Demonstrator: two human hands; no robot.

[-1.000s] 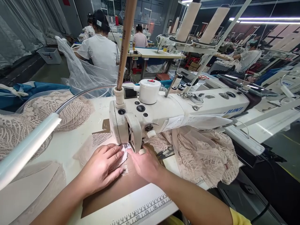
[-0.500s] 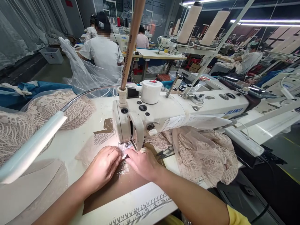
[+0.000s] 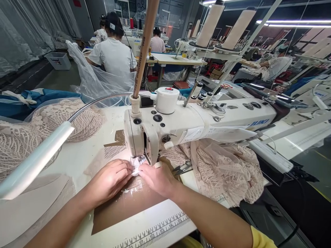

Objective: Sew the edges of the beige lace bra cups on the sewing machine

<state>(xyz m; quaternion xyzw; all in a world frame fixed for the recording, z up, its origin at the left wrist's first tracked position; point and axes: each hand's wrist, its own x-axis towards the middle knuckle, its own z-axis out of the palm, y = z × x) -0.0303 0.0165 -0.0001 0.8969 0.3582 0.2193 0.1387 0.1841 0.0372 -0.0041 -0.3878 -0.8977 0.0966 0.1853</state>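
Under the needle area of a white sewing machine (image 3: 165, 120) lies a brightly lit piece of lace fabric (image 3: 136, 166). My left hand (image 3: 110, 177) is closed on the fabric's left edge, fingers bent together. From the right, my right hand (image 3: 157, 177) pinches the same fabric between thumb and fingers, with a ring-like band on one finger. Both hands rest low over a brown taped sheet (image 3: 124, 210) on the machine table. Beside the right hand lie dark scissors (image 3: 182, 168), partly under the machine head. The needle itself is hidden.
A lamp (image 3: 38, 160) on a bendy neck reaches over the left side. Beige lace (image 3: 227, 172) is heaped at the right, more lace (image 3: 67, 120) at the left. A printed ruler (image 3: 157, 232) runs along the front edge. A person in white (image 3: 113, 58) sits ahead.
My left hand has shifted slightly left, its fingers a little flatter. More of the lit lace shows between the hands. My right hand has barely moved.
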